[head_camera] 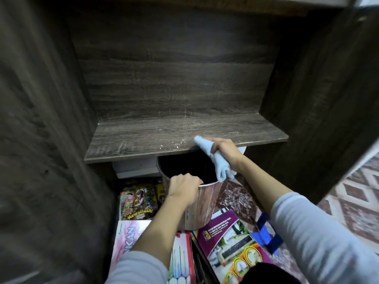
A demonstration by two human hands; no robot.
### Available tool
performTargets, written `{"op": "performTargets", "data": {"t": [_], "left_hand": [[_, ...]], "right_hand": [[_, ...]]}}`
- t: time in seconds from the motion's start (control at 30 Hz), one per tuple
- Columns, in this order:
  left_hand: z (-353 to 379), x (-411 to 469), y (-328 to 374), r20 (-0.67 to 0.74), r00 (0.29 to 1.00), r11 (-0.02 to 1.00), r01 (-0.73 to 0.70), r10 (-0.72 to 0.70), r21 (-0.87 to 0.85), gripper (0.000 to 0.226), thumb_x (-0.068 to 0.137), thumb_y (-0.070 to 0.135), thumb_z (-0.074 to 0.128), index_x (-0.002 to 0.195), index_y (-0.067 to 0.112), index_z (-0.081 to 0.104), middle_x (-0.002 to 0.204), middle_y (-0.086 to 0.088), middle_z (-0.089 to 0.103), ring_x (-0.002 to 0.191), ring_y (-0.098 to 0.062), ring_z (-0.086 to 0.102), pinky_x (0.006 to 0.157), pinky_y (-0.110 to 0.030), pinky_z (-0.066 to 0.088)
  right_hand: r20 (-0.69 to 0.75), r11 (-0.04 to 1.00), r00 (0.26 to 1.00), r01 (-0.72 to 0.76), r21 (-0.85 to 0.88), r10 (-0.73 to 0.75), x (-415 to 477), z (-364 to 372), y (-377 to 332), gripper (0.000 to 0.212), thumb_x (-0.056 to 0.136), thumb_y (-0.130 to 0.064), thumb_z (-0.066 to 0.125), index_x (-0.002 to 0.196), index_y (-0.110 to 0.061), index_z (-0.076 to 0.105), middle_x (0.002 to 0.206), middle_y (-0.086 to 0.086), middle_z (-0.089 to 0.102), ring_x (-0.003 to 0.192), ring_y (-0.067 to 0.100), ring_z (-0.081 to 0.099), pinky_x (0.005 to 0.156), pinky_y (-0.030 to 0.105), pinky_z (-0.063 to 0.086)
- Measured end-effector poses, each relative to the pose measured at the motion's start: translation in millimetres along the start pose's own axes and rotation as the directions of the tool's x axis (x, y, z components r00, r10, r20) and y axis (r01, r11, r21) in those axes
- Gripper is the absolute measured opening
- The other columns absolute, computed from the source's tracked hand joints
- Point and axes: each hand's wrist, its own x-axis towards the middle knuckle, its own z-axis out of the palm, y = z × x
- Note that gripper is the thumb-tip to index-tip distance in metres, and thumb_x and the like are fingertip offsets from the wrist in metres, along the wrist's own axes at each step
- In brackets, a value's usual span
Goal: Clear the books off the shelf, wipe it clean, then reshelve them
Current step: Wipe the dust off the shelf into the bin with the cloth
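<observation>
Wiping (books [225,242] out): right hand [224,149] grips cloth [213,158] at shelf [143,138] edge; left hand [183,187] grips bin [205,203]; next, sweep crumbs [176,143] in.

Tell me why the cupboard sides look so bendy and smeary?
Head view: the wide lens bends the cupboard walls outward; its edges smear, like the carpet; the middle is sharp, showing white specks on the shelf beside the blue cloth; the bin is black inside, shadowed.

Premises are presenting as a home: a dark wood-grain shelf unit [143,140] is standing beside a patterned carpet [356,193], with a comic book [139,201] and a magazine [225,238] lying below.
</observation>
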Motion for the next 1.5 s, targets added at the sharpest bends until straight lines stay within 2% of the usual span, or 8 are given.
{"op": "performTargets", "data": {"t": [0.17,0.3,0.4,0.57,0.77,0.97,1.2,1.5], "left_hand": [[2,-11,-5,0.013,1.0,0.999,0.02,-0.02,0.025,0.03,0.092,0.02,0.052,0.12,0.026,0.059,0.119,-0.007,0.062,0.112,-0.03,0.057,0.087,-0.035,0.045],[3,-18,-14,0.034,0.998,0.998,0.054,-0.055,0.019,0.026,0.089,0.02,0.053,0.113,0.024,0.061,0.115,-0.008,0.063,0.109,-0.031,0.058,0.084,-0.035,0.045],[3,-16,-24,0.051,0.995,0.996,0.081,-0.082,0.021,0.028,0.089,0.02,0.052,0.115,0.025,0.061,0.115,-0.008,0.063,0.11,-0.032,0.057,0.084,-0.035,0.044],[8,-15,-37,0.063,0.996,0.996,0.056,-0.061,0.075,0.027,0.089,0.023,0.053,0.114,0.023,0.061,0.113,-0.007,0.064,0.109,-0.031,0.058,0.083,-0.032,0.044],[13,-9,-51,0.083,0.992,0.995,0.092,-0.096,0.044,0.025,0.087,0.025,0.056,0.111,0.023,0.062,0.112,-0.008,0.065,0.109,-0.032,0.059,0.084,-0.032,0.045],[16,-8,-57,0.057,0.996,0.994,0.067,-0.072,0.081,0.026,0.088,0.026,0.054,0.113,0.024,0.061,0.112,-0.007,0.065,0.109,-0.03,0.059,0.083,-0.032,0.045],[16,-14,-73,0.045,0.995,0.994,0.082,-0.086,0.073,0.024,0.089,0.028,0.053,0.111,0.024,0.061,0.112,-0.006,0.065,0.109,-0.029,0.059,0.083,-0.029,0.043],[15,-18,-84,0.065,0.993,0.994,0.099,-0.102,0.053,0.021,0.087,0.027,0.054,0.106,0.022,0.062,0.109,-0.006,0.066,0.106,-0.03,0.06,0.082,-0.03,0.044]], "right_hand": [[-0.179,0.999,0.983,-0.045,-0.02,0.041,4,-3,-6,0.026,0.081,0.001,0.05,0.103,-0.012,0.05,0.092,0.004,0.055,0.076,0.014,0.051,0.066,0.026,0.042],[-0.206,0.997,0.978,-0.037,-0.064,0.023,22,-1,-8,0.016,0.083,-0.003,0.051,0.094,-0.014,0.05,0.096,0.006,0.055,0.078,0.016,0.051,0.066,0.027,0.041],[-0.217,0.982,0.975,-0.003,-0.19,-0.039,40,5,-6,0.027,0.084,-0.008,0.05,0.108,-0.019,0.058,0.101,0.004,0.058,0.091,0.021,0.053,0.078,0.029,0.04],[-0.039,0.823,0.999,0.0,-0.568,-0.026,63,23,4,0.052,0.094,-0.014,0.042,0.146,-0.016,0.035,0.149,0.011,0.038,0.135,0.033,0.034,0.107,0.032,0.027],[0.054,0.544,0.996,0.084,-0.835,-0.07,82,56,16,0.046,0.096,-0.02,0.036,0.139,-0.004,0.035,0.146,0.02,0.034,0.132,0.038,0.035,0.107,0.038,0.026],[0.118,0.473,0.991,0.136,-0.87,-0.068,88,76,13,0.047,0.096,-0.023,0.035,0.139,-0.004,0.033,0.147,0.02,0.032,0.134,0.036,0.032,0.109,0.038,0.023],[0.284,0.501,0.957,0.271,-0.822,-0.052,84,100,-3,0.051,0.098,-0.018,0.037,0.147,-0.011,0.029,0.155,0.011,0.025,0.141,0.029,0.024,0.111,0.031,0.017],[0.403,0.646,0.91,0.365,-0.67,-0.096,72,98,-4,0.046,0.086,-0.017,0.055,0.128,-0.037,0.057,0.145,-0.007,0.043,0.138,0.02,0.034,0.113,0.032,0.025]]}}
